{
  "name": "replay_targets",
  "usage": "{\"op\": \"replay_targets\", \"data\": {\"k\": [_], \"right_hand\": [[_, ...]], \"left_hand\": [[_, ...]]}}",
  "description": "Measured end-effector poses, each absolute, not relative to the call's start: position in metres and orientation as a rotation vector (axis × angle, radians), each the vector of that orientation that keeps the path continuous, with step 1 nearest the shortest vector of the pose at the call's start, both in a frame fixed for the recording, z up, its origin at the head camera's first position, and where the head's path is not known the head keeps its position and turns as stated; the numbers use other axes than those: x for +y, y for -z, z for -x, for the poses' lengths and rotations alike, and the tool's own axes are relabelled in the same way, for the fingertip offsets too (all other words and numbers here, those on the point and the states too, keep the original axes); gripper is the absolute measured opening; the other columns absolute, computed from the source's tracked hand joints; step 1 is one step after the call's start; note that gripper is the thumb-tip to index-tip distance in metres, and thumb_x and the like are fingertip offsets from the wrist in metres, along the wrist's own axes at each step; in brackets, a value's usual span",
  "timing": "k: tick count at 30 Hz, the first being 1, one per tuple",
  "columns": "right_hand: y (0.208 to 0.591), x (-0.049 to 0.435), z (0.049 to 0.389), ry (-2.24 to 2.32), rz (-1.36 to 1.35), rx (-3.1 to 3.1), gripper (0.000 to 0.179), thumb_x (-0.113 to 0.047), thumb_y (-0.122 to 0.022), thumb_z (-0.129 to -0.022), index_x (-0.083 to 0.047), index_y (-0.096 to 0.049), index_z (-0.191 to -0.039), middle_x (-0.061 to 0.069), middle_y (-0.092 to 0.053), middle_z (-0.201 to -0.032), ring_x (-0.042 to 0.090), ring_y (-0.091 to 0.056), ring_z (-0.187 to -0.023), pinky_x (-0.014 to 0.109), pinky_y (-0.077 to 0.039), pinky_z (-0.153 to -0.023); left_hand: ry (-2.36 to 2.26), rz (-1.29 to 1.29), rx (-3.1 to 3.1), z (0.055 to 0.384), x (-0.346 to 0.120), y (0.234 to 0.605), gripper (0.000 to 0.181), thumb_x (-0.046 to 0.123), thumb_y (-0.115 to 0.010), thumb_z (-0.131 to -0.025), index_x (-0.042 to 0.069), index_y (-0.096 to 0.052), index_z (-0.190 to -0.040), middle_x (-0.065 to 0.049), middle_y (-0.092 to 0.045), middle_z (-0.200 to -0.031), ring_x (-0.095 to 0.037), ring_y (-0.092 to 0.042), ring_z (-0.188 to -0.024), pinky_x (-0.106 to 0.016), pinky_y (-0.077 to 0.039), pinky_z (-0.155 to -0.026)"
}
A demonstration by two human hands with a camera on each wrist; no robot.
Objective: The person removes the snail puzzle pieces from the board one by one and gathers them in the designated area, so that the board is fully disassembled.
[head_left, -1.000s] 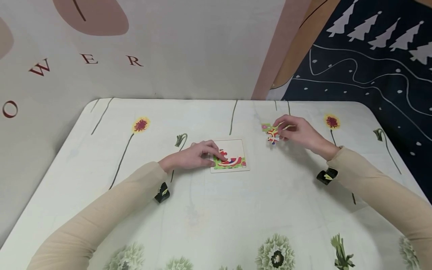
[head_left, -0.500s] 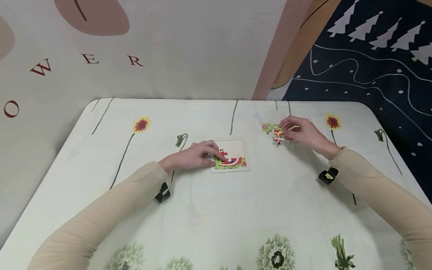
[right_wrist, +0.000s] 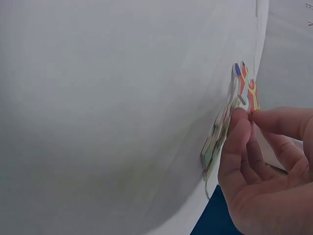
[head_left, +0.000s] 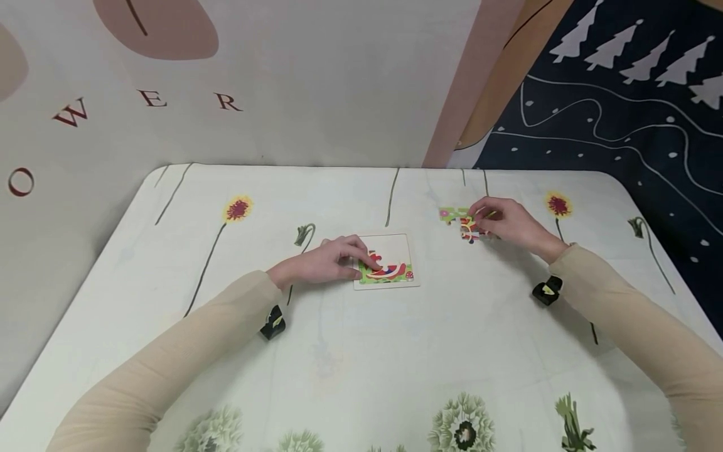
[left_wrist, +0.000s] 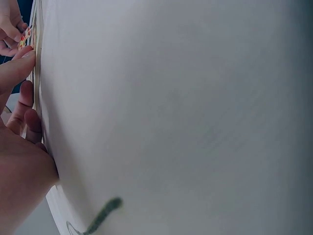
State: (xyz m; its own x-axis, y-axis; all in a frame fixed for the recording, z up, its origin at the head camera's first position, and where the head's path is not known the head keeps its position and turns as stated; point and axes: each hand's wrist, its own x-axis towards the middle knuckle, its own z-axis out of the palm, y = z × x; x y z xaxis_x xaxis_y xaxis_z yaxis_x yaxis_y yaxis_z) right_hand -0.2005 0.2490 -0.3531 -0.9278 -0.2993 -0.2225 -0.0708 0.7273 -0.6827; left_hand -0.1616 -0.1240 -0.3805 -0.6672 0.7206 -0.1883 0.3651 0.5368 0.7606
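My left hand (head_left: 319, 262) lies at the left side of a small puzzle board (head_left: 390, 245), its fingers stretched over the frame and touching the picture. Red, white and green pieces fill the lower part of that picture; the upper part is pale. To the right, my right hand (head_left: 511, 223) pinches a red, yellow and white jigsaw piece (head_left: 469, 231) between thumb and fingers. In the right wrist view the pinched piece (right_wrist: 243, 83) is tilted up on edge. Several loose pieces (right_wrist: 210, 152) lie on the table beside that hand, partly hidden by it.
Green loose pieces (head_left: 450, 214) lie just left of the right hand. A white flower-printed cloth (head_left: 361, 351) covers the table, whose far edge meets a pale wall hanging (head_left: 339, 94). A dark curtain with white trees (head_left: 615, 107) hangs at the right.
The right hand has shifted slightly right with the jigsaw piece, uncovering more of the green pieces to its left. The left hand has stayed on the puzzle board.
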Motion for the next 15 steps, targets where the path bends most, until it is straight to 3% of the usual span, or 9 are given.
{"op": "replay_targets", "data": {"k": [5,10,15], "right_hand": [[0.3554,0.25,0.2029,0.947,0.292,2.637,0.025,-0.005,-0.055,-0.098,0.0,-0.061,-0.122,0.022,-0.062,-0.11,0.024,-0.055,-0.086,0.023,-0.045,-0.065],[0.3572,0.2503,0.2037,0.895,0.304,2.665,0.025,-0.005,-0.056,-0.097,0.0,-0.062,-0.121,0.021,-0.064,-0.11,0.028,-0.055,-0.096,0.025,-0.044,-0.076],[0.3593,0.2509,0.2047,0.867,0.343,2.686,0.023,-0.003,-0.058,-0.096,0.002,-0.063,-0.118,0.021,-0.064,-0.107,0.029,-0.056,-0.096,0.022,-0.044,-0.078]], "left_hand": [[-0.972,-0.876,2.287,0.1617,-0.1238,0.3809,0.032,0.009,-0.067,-0.091,0.019,-0.074,-0.12,-0.004,-0.058,-0.121,-0.021,-0.047,-0.116,-0.046,-0.021,-0.096],[-0.97,-0.875,2.286,0.1621,-0.1238,0.3821,0.032,0.009,-0.066,-0.091,0.019,-0.073,-0.12,-0.003,-0.058,-0.121,-0.022,-0.047,-0.117,-0.046,-0.021,-0.097],[-0.964,-0.884,2.295,0.1624,-0.124,0.3826,0.032,0.01,-0.067,-0.091,0.02,-0.074,-0.121,-0.002,-0.058,-0.121,-0.02,-0.048,-0.114,-0.044,-0.021,-0.093]]}}
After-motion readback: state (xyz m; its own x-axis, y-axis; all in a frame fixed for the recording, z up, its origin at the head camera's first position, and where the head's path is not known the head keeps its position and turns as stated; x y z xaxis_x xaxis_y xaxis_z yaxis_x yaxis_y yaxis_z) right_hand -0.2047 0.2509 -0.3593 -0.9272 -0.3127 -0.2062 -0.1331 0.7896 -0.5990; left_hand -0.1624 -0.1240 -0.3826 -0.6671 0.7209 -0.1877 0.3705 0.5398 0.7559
